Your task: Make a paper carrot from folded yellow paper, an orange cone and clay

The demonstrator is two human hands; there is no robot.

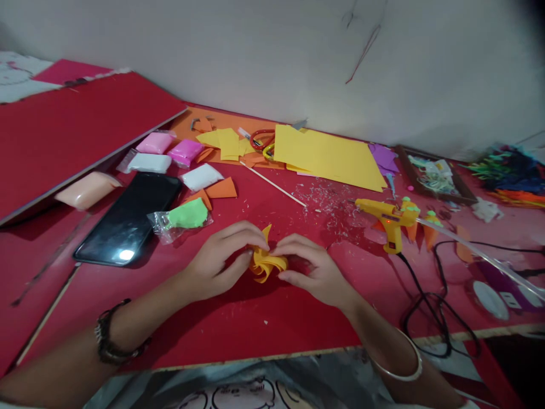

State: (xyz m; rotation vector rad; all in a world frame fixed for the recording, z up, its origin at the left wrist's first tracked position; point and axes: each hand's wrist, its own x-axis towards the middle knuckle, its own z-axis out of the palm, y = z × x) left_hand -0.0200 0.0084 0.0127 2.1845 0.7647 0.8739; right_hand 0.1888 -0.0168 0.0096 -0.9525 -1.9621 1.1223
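Note:
Between my two hands, low over the red table (238, 329), is a yellow paper piece with curled, petal-like strips (269, 266). My left hand (225, 258) grips its left side, fingers bent over the top and thumb below. On the opposite side, my right hand (313, 264) pinches the piece with curved fingers. One pointed strip sticks up between the hands. The fingers hide part of the paper. Left of my left hand lies a green clay packet (187, 215) in clear plastic.
A yellow glue gun (389, 218) with a lit red light and a black cord (426, 301) stands at right. Yellow sheets (327, 156), red-handled scissors (261, 139) and a thin stick (272, 183) lie behind. A black phone (130, 218) and several clay packs are at left.

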